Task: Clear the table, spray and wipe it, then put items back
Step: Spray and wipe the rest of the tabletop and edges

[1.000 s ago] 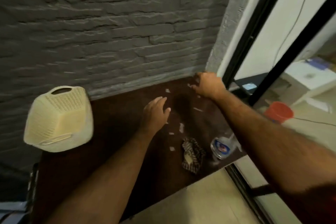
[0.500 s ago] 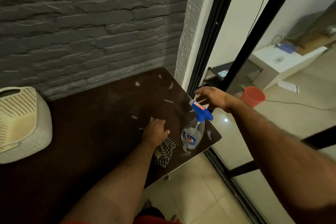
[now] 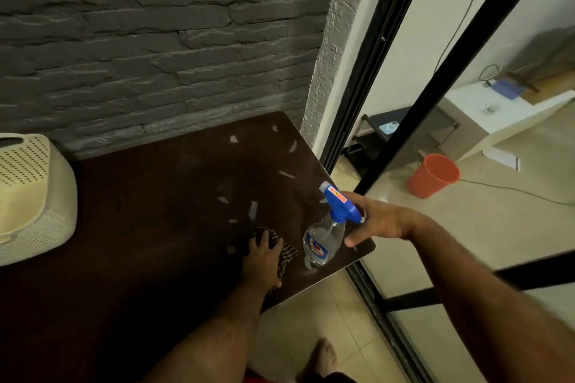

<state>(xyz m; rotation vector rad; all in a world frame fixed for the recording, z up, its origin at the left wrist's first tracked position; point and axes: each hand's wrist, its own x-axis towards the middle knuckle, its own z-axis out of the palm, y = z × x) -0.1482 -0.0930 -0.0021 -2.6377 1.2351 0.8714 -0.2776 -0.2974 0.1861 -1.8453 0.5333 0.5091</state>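
Blue plastic meets my right hand (image 3: 378, 221) first: my fingers (image 3: 353, 241) are spread loosely around the trigger head of the spray bottle (image 3: 325, 232), thumb low beside the clear body, the rest reaching behind the blue top. I cannot tell whether they grip it yet or only touch it. On the trigger head sits an orange sticker with writing too small to read. The clear body below carries a round blue and red label, and its lettering is too blurred to make out. How much liquid is inside I cannot tell. The bottle stands tilted near the table's front corner, just beside my right thumb.

My left hand (image 3: 264, 261) lies palm down on the striped cloth (image 3: 286, 253), fingers curled over it and pressing it to the table (image 3: 140, 227). The cloth sits just left of the bottle, apart from it.

Beyond my left fingertips, pale paper scraps (image 3: 252, 209) are scattered over the dark brown top, running out toward the far corner by the grey brick wall (image 3: 155, 40).

Well off to the left of my left hand, a cream perforated basket (image 3: 34, 196) rests on the table by the wall; its contents are hidden.

Past my right hand, behind the black-framed glass (image 3: 404, 134), an orange bucket (image 3: 432, 176) stands on the tiled floor.
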